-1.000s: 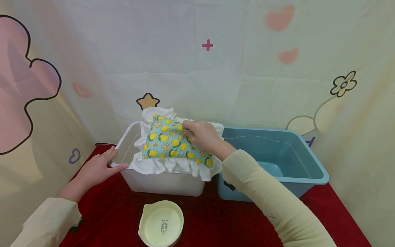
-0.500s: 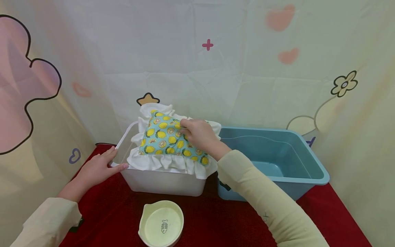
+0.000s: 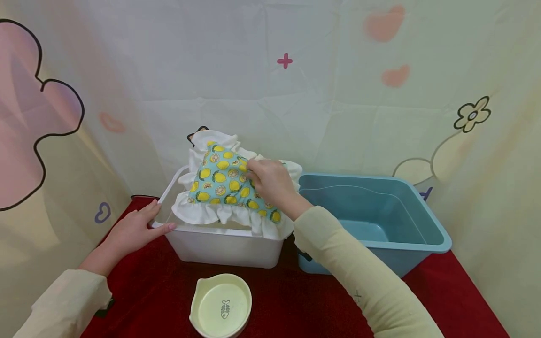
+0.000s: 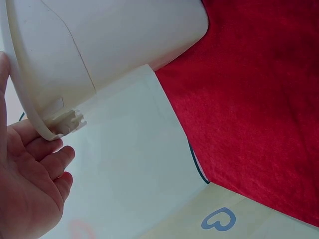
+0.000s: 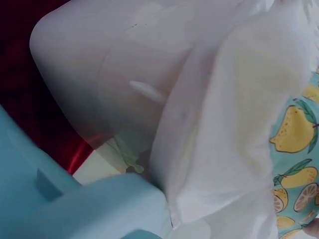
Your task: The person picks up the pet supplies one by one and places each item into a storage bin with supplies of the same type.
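Observation:
My right hand pinches the middle of a lemon-print cushion with a white ruffled border. The cushion hangs tilted over the white storage bin, its lower right ruffle overlapping the front rim. In the right wrist view the ruffle fills the middle, and only a bit of finger shows at the lower right edge. My left hand holds the bin's front left corner, thumb along the front rim. In the left wrist view, curled fingers lie under the rim's corner.
A blue storage bin stands right beside the white one. In front sits a cream bowl with a fishbone drawing inside. Red cloth covers the table, and a printed curtain hangs behind and at both sides.
My right hand has raised the cushion and shifted it slightly left, showing more of the white bin's front rim. My left hand has stayed at its corner.

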A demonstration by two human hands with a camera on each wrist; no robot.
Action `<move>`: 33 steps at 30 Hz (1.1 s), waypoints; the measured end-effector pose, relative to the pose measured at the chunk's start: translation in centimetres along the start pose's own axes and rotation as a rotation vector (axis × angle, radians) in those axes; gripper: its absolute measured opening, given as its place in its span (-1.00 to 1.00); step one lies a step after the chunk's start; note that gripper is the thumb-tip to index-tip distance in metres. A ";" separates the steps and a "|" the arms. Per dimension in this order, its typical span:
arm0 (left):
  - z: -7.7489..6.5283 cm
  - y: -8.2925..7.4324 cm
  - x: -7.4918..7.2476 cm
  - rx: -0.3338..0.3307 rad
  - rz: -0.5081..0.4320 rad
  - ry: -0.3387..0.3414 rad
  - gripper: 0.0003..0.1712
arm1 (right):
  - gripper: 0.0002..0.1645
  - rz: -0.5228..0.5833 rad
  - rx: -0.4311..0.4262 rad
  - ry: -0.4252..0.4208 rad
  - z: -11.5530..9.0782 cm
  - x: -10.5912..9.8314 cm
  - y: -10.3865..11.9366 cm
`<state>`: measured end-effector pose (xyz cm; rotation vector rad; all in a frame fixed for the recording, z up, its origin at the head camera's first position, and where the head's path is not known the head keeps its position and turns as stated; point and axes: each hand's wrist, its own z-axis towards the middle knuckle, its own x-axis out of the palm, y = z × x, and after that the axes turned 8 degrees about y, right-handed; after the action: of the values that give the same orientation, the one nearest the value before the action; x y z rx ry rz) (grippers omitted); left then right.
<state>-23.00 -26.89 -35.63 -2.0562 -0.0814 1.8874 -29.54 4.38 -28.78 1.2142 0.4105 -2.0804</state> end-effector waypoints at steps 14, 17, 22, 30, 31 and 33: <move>-0.2 -0.6 -0.8 -0.014 0.012 0.012 0.01 | -0.85 -0.006 0.027 -0.004 0.2 0.3 -0.1; -0.3 -0.8 -0.9 -0.012 0.011 0.010 0.01 | -0.85 -0.008 0.031 0.004 0.2 0.4 -0.1; -0.3 -1.0 -1.0 -0.009 0.007 0.008 0.00 | -0.87 -0.019 0.045 0.017 0.2 0.8 0.0; -0.3 -0.9 -1.0 -0.009 0.018 0.003 0.00 | -0.90 0.012 0.070 0.018 0.4 1.3 0.6; -0.3 -0.9 -1.0 -0.006 0.021 0.001 0.00 | -0.90 0.021 0.073 0.021 0.4 1.3 0.7; -0.4 -1.0 -1.0 -0.003 0.029 -0.002 -0.01 | -0.90 0.032 0.081 0.037 0.6 1.4 0.9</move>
<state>-22.58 -26.36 -34.35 -2.0689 -0.0553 1.9071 -29.73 2.81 -29.64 1.2994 0.3243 -2.0681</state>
